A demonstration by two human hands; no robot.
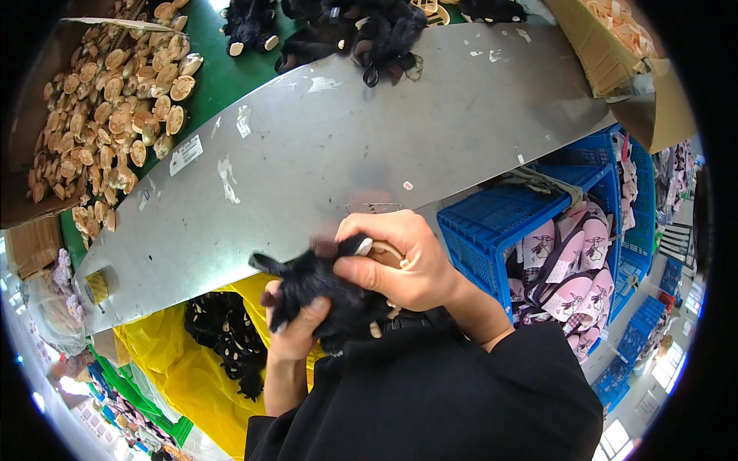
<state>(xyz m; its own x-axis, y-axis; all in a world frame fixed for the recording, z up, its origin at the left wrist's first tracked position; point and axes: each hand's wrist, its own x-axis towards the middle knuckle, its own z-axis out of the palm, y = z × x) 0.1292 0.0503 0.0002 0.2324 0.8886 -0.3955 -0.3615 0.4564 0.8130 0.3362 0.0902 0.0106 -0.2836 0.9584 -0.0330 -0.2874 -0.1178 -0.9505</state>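
Observation:
A small black plush toy [319,288] is held above the near edge of the metal table, close to my body. My left hand [298,332] is closed around its lower left side, thumb pressed into the fur. On the other side my right hand [415,265] is closed too, its thumb lying on the fur. A rounded beige plastic piece [388,252] shows under the curled fingers of that hand, against the plush. How far the piece sits inside the toy is hidden. A dark loop or limb [267,264] sticks out at the toy's left.
Beige plastic pieces fill a box [27,146] at the far left. Several black plush toys [377,34] lie at the table's far edge. Blue crates [492,219] with pink slippers [569,253] stand right. A yellow bag [165,361] holds more black plush. A cardboard box [592,58] sits far right.

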